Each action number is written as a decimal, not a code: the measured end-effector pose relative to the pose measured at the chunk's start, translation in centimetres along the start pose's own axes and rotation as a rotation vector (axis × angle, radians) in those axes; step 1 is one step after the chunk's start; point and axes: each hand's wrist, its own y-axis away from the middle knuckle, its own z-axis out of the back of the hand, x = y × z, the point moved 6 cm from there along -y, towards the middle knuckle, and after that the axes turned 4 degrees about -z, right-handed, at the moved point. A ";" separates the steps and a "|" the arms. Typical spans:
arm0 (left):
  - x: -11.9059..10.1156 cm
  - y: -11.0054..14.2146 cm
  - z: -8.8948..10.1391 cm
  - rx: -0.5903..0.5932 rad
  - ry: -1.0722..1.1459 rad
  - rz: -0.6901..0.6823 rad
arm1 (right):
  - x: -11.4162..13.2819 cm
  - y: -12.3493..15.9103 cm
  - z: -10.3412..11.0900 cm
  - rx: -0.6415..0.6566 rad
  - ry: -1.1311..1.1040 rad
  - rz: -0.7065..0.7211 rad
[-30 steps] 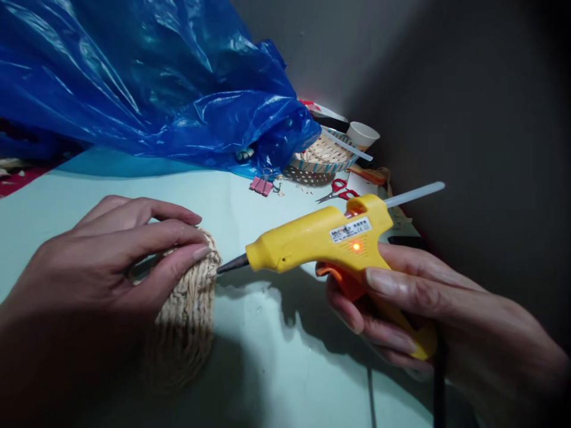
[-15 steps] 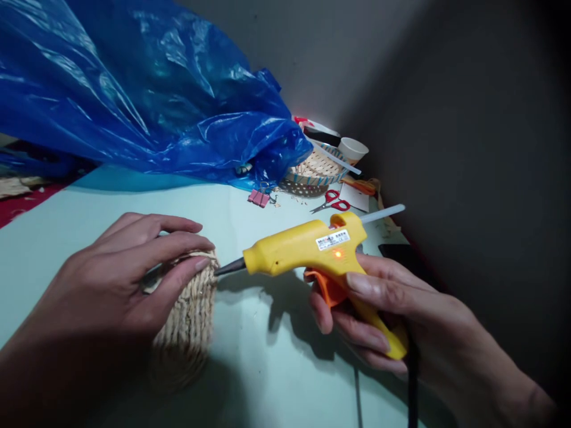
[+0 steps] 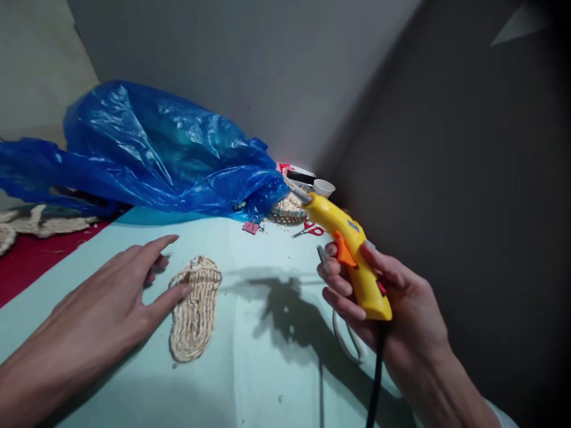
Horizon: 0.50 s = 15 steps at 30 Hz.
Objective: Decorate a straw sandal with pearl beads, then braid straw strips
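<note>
A woven straw sole (image 3: 196,318), made of rows of pale twisted cord, lies flat on the light green table sheet. Beside its left edge is my left hand (image 3: 129,285), fingers apart, the thumb tip over or touching the sole's edge; I cannot tell which. My right hand (image 3: 388,291) grips a yellow hot glue gun (image 3: 345,229) by its handle, raised above the table at the right. The gun's dark nozzle points up and to the left, clear of the sole. An orange trigger faces my fingers, and a black cord hangs from the handle.
A large blue plastic bag (image 3: 178,160) sprawls across the back. Near its right end are red-handled scissors (image 3: 314,230), a pink binder clip (image 3: 250,227), a woven basket (image 3: 289,208) and a white cup (image 3: 323,188). Another scissors' pale handle (image 3: 345,339) shows under my right hand. Straw braid (image 3: 49,223) lies at far left.
The glue gun has lifted away from the sole, its nozzle turned upward. My left hand has let go of the sole, which now lies flat. The view has shifted, showing more of the wall.
</note>
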 end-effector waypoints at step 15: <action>-1.8 2.0 -1.4 0.033 0.186 0.005 | -4.0 0.4 1.2 -0.171 0.306 -0.067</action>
